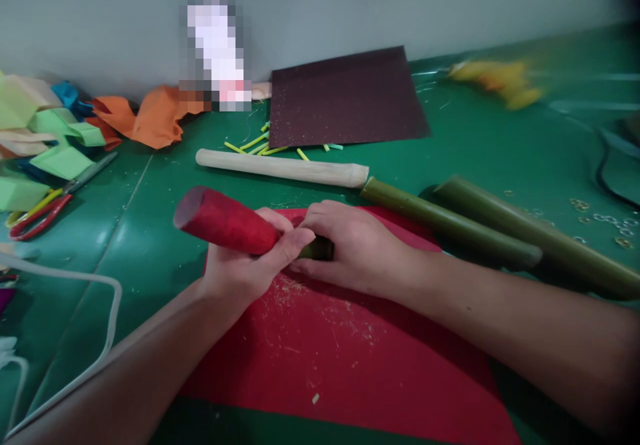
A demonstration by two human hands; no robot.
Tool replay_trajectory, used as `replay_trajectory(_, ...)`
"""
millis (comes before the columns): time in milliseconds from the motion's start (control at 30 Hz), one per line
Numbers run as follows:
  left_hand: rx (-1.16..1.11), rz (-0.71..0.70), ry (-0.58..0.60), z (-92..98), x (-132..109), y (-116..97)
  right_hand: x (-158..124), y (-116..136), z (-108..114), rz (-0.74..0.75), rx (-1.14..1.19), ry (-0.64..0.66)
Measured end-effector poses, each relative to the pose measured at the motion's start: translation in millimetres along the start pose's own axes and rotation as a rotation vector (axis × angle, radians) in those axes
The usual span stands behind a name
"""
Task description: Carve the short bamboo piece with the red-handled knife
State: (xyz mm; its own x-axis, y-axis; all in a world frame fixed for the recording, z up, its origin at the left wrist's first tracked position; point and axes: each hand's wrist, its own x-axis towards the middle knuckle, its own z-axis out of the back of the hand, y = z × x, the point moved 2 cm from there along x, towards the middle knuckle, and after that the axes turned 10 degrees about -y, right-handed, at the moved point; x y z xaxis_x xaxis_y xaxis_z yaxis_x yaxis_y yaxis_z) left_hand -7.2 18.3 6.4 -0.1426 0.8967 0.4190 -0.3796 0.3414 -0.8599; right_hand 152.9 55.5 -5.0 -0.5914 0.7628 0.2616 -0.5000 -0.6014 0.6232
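My left hand (245, 268) is closed round a thick tube with a red covering (225, 221), its blunt end tilted up to the left. A short dark green bamboo part (317, 250) shows between my two hands, seemingly continuing from the red tube. My right hand (357, 245) is curled over that green part, fingertips close to my left thumb. Whatever lies under its fingers is hidden. Both hands are above a red sheet (340, 358) sprinkled with fine pale shavings.
Behind my hands lie a pale stick (280, 168), a thin green bamboo tube (450, 221) and a thicker one (540, 238). Farther back is a dark brown sheet (345, 101). Red-handled scissors (43, 221), folded green paper (63, 155), orange paper (160, 118) and a white cable (113, 311) are left.
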Motion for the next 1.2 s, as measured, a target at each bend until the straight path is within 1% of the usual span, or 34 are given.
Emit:
replay_trajectory(100, 0.001, -0.001, -0.019, 0.7, -2.3, 1.8, 1.0, 0.4, 0.9, -0.021, -0.019, 0.000)
replay_trajectory(200, -0.062, 0.040, -0.064, 2.9, -1.9, 2.0, 1.8, 0.5, 1.3, -0.026, -0.029, -0.001)
replay_trajectory(233, -0.084, 0.045, -0.050, 3.0, -1.3, 1.3, 1.8, 0.4, 1.3, -0.029, -0.021, -0.002)
replay_trajectory(367, -0.079, -0.012, 0.100, 1.3, 1.5, -2.3, 0.4, 0.8, 0.2, -0.016, 0.029, -0.008)
replay_trajectory(467, -0.068, -0.027, 0.138, 1.7, 2.9, -2.4, -0.6, 1.4, -0.9, -0.033, 0.052, -0.023)
replay_trajectory(600, -0.096, -0.011, 0.161, 1.3, 3.1, -2.1, -0.1, 1.9, -1.4, -0.079, 0.046, -0.043)
replay_trajectory(700, -0.074, 0.010, 0.132, -0.3, 2.3, -2.6, 0.8, 2.0, -1.1, -0.078, 0.043, -0.032)
replay_trajectory(800, -0.042, 0.042, 0.025, -0.2, 1.2, -1.0, 1.0, 1.3, -0.5, -0.078, 0.016, -0.035)
replay_trajectory(833, -0.037, 0.048, 0.009, 0.2, 0.8, 0.0, 0.9, 0.9, -0.3, -0.081, 0.006, -0.038)
replay_trajectory(967, -0.015, 0.030, 0.029, 3.1, 0.9, 3.8, 0.6, 0.2, -0.6, -0.092, 0.008, -0.034)
replay_trajectory(1067, -0.054, 0.023, 0.022, 5.2, 1.8, 3.5, 0.6, 0.2, -0.6, -0.093, 0.015, -0.029)
replay_trajectory(1200, -0.074, 0.023, 0.139, 2.0, 2.0, -0.1, 0.9, 0.8, -0.1, -0.087, 0.047, -0.018)
